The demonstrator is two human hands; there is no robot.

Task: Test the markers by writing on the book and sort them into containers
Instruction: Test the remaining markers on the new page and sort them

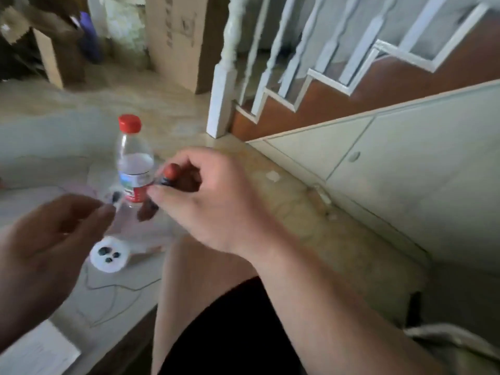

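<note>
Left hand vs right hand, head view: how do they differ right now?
The right hand grips a red-ended marker with curled fingers. The left hand has looser fingers, and blur hides whether it pinches anything. The right hand is fairly sharp, the left hand smeared. The right hand sits just right of the water bottle, the left hand lower left of it. Both are bare.

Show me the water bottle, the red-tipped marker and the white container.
water bottle (134, 161), head view, on its clear body above the label.
red-tipped marker (173, 171), head view, on its red end.
white container (109, 267), head view, on its near rim.
</note>
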